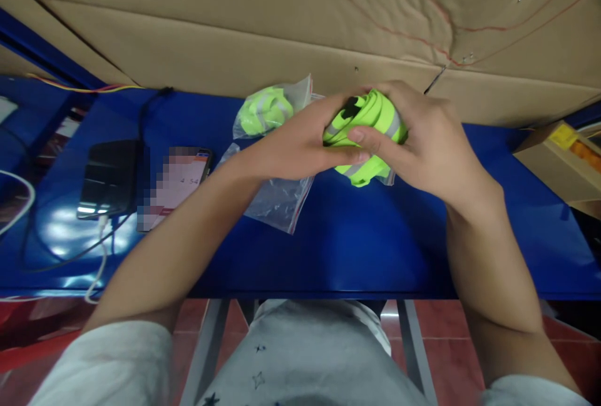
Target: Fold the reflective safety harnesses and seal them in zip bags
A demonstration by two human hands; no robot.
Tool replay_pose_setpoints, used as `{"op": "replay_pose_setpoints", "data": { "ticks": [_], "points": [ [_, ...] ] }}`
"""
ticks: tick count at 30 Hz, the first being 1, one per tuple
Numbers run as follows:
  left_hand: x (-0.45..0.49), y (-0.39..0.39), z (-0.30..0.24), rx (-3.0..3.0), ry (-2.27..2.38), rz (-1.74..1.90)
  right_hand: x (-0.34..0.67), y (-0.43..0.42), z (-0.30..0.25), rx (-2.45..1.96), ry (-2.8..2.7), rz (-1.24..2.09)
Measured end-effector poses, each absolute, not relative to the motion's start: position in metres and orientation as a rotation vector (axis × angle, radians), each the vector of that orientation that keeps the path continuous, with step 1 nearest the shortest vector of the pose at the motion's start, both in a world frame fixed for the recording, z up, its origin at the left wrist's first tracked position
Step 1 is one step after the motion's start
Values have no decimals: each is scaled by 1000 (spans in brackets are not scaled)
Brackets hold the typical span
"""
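A bundled neon-yellow reflective strap with grey stripes and a black piece is gripped between my two hands above the blue table. My left hand closes on its left side, thumb across the front. From the right, my right hand wraps around it, its thumb pressed on the front too. Most of my fingers are hidden behind the bundle. A bit of clear plastic shows under its lower right edge. Beneath my left wrist lies a clear zip bag. Behind that hand, a similar yellow bundle sits in another clear bag.
On the left are a phone and a black box-shaped device with a white cable plugged in. A cardboard box stands at the right end. Brown cardboard walls the back of the table.
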State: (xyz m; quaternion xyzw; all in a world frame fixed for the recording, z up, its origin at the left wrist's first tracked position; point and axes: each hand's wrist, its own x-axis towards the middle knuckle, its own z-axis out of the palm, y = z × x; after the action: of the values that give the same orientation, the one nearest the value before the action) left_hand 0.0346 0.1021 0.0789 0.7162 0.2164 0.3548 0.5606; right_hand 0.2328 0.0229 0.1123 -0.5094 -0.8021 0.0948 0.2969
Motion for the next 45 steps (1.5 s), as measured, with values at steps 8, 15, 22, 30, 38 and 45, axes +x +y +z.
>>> {"op": "replay_pose_setpoints", "data": {
  "ticks": [8,15,22,30,38,45],
  "points": [
    [29,98,84,1829,367,1038,234,25,113,-1299,-1979,440],
    [-12,78,86,1784,432,695,243,27,85,-1251,-1502,704],
    [-69,35,36,2524,835,-31,263,0,21,-1445,-1142,970],
    [-31,31,21,2733,757,44,245,-15,12,-1312,-942,1320],
    [-23,36,9,2752,800,48,249,-16,10,-1283,-1020,1298],
    [-16,37,8,2598,832,121,248,-18,18,-1342,-1044,1337]
  ]
}}
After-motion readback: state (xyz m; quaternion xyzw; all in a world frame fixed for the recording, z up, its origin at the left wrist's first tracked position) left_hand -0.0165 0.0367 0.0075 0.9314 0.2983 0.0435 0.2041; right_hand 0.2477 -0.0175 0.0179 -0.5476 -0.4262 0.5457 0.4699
